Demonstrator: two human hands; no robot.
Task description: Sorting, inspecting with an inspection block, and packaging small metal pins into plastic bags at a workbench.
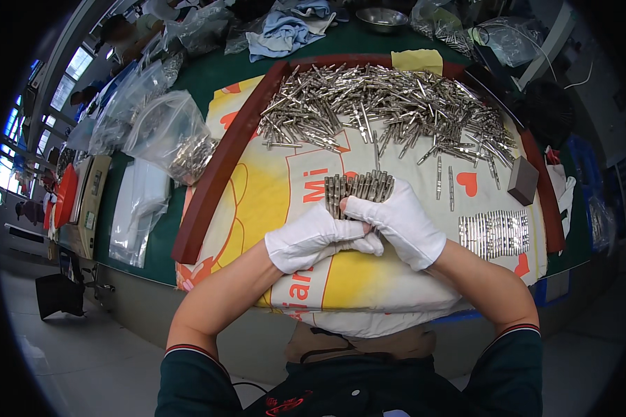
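Observation:
Both of my hands wear white gloves with some fingertips bare, and they meet over the patterned cloth (pixel 257 201). Between them stands a bundle of slim silvery metal pins (pixel 355 186), tops up and packed side by side. My left hand (pixel 313 236) is closed round the bundle's left and lower side. Closed on its right side is my right hand (pixel 403 222), thumb across the front. Beyond lies a large heap of similar metal pins (pixel 396 104). To the right, a neat row of pins (pixel 494 235) lies side by side, with two loose pins (pixel 451 187) above it.
A dark red wooden frame (pixel 219 167) borders the cloth on three sides. A dark block (pixel 523 181) sits inside its right side. Plastic bags of metal parts (pixel 174 139) and a scale (pixel 90 201) stand left. Behind are blue cloths (pixel 289 31) and a metal bowl (pixel 382 19).

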